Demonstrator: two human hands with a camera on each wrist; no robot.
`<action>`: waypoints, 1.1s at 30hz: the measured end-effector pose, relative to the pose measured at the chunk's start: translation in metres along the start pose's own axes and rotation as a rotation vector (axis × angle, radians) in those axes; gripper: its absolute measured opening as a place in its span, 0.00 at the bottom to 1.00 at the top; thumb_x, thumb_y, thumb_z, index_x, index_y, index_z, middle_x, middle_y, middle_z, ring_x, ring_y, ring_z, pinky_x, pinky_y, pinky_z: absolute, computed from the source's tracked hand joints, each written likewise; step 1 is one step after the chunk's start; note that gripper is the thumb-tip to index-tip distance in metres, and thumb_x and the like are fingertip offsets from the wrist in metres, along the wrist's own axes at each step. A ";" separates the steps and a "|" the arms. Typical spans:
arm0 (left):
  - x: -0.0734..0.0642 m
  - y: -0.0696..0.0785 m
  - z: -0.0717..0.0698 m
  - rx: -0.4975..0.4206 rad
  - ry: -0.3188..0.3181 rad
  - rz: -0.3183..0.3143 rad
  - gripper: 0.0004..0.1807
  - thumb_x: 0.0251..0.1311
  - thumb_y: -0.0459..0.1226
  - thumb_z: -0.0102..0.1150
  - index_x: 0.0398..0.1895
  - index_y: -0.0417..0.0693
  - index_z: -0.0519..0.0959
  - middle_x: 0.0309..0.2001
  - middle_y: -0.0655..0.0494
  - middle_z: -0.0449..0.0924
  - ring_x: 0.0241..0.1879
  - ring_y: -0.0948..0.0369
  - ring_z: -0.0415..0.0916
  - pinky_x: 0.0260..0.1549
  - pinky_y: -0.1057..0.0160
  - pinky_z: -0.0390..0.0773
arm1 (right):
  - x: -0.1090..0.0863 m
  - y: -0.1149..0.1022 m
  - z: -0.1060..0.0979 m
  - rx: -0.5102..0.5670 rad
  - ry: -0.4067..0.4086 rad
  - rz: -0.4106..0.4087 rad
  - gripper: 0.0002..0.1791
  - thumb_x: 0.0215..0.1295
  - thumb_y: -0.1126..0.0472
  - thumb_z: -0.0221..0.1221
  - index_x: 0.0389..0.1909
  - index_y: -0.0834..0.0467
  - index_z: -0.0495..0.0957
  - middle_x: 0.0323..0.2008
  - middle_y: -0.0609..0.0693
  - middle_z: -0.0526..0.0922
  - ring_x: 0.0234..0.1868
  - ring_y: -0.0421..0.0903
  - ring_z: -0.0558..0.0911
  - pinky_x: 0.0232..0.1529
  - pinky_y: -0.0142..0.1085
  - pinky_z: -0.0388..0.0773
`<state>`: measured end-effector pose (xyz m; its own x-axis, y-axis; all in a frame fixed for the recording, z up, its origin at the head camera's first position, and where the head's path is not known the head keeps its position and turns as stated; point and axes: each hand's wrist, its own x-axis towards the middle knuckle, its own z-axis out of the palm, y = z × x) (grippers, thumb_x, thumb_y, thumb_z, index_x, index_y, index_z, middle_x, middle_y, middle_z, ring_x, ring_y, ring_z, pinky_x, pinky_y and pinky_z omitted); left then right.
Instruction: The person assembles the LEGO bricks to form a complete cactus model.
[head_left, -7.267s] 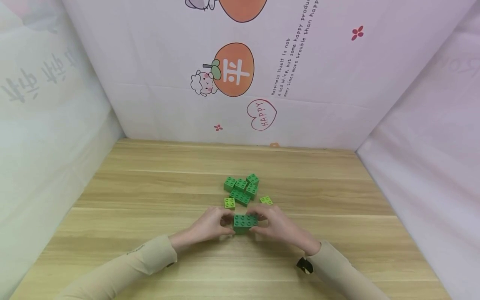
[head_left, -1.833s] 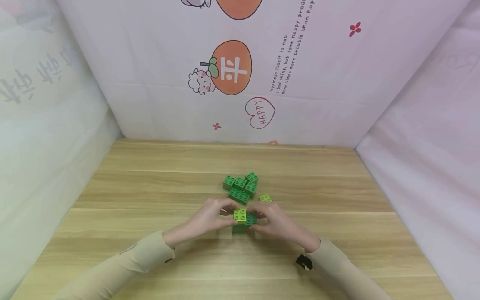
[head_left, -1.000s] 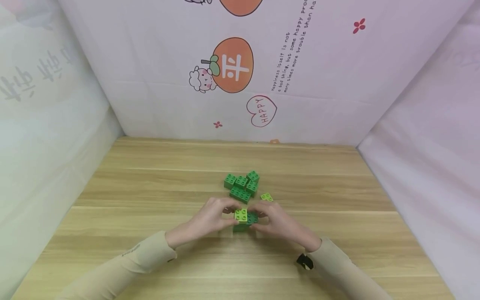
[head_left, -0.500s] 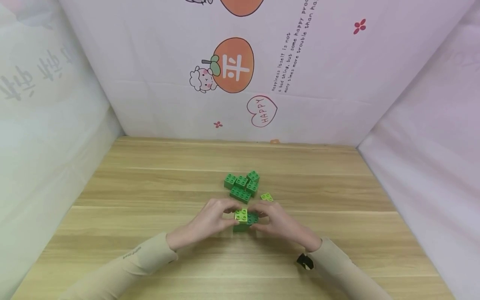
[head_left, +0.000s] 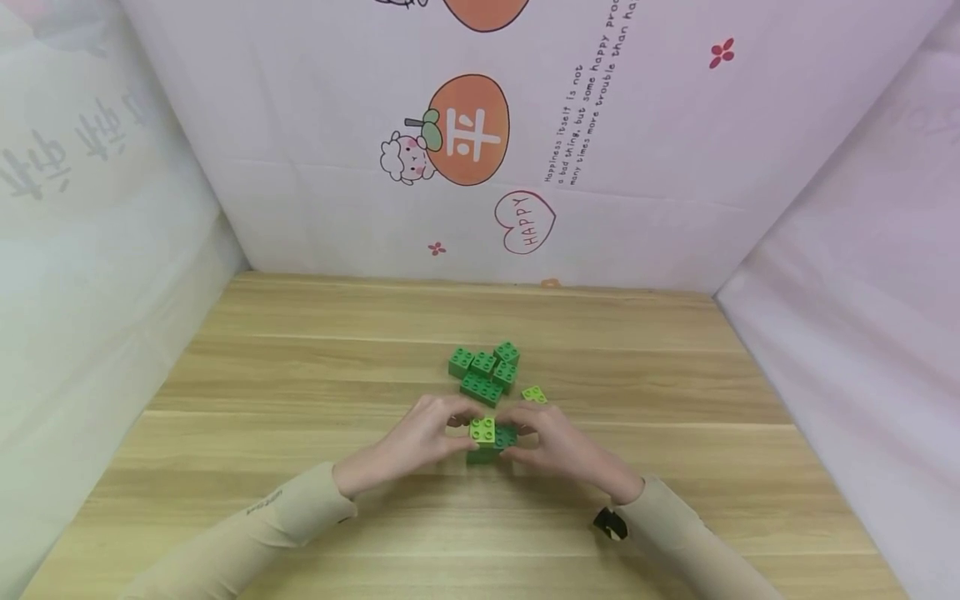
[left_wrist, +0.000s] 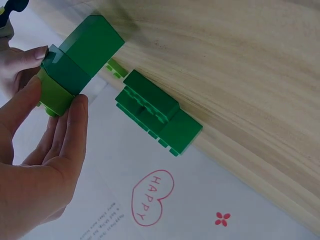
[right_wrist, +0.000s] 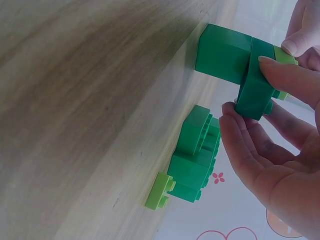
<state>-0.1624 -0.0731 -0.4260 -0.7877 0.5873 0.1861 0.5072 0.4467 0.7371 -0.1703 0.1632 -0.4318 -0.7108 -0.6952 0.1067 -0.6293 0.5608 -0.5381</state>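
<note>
Between both hands stands a small stack of building bricks. A lime square brick (head_left: 482,430) sits on the left end of a dark green long brick (head_left: 506,437). Below them is a taller green block (right_wrist: 223,53), its foot at the wooden table; the long brick overhangs it on the right. My left hand (head_left: 427,437) pinches the lime brick between thumb and fingers, as the left wrist view shows. With thumb on one side and fingertips on the other, my right hand (head_left: 553,443) grips the overhanging end of the long brick.
Just behind the stack lies a cluster of several green bricks (head_left: 481,387), some touching. Another lime brick (head_left: 534,394) lies right of it, partly behind the right hand. White printed cloth (head_left: 337,167) walls the wooden table (head_left: 300,375) at the back and sides.
The lime brick that lay left of the cluster in the earliest frame is now on the dark green brick, in my left hand. Over the last second the hands have barely moved.
</note>
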 end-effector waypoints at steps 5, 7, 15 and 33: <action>-0.001 -0.002 0.001 -0.027 0.003 -0.018 0.19 0.53 0.31 0.70 0.50 0.43 0.82 0.49 0.48 0.87 0.45 0.56 0.85 0.48 0.56 0.87 | 0.000 0.001 0.000 -0.011 0.002 -0.008 0.21 0.57 0.64 0.69 0.52 0.61 0.80 0.50 0.55 0.86 0.47 0.46 0.87 0.48 0.30 0.86; -0.002 -0.004 0.001 -0.039 0.006 -0.028 0.19 0.53 0.32 0.71 0.50 0.42 0.82 0.49 0.47 0.86 0.46 0.55 0.85 0.48 0.56 0.87 | 0.000 0.001 0.000 -0.015 0.000 -0.010 0.21 0.57 0.64 0.69 0.52 0.61 0.80 0.50 0.54 0.86 0.47 0.46 0.87 0.48 0.29 0.86; -0.001 -0.007 0.001 -0.070 -0.008 -0.022 0.20 0.53 0.32 0.70 0.51 0.40 0.80 0.50 0.46 0.86 0.47 0.54 0.85 0.49 0.57 0.87 | -0.001 0.002 0.000 -0.014 0.006 -0.006 0.21 0.56 0.64 0.70 0.52 0.61 0.81 0.50 0.54 0.86 0.46 0.45 0.86 0.48 0.29 0.86; -0.001 -0.015 -0.012 -0.099 -0.018 0.005 0.17 0.62 0.37 0.64 0.52 0.40 0.79 0.52 0.43 0.84 0.51 0.50 0.83 0.52 0.62 0.85 | 0.000 0.003 0.000 -0.016 0.006 0.005 0.21 0.56 0.64 0.70 0.52 0.61 0.81 0.49 0.55 0.86 0.45 0.46 0.87 0.47 0.32 0.87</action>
<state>-0.1733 -0.0889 -0.4293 -0.7785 0.6016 0.1789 0.4731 0.3751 0.7972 -0.1719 0.1649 -0.4337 -0.7159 -0.6897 0.1086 -0.6302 0.5714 -0.5256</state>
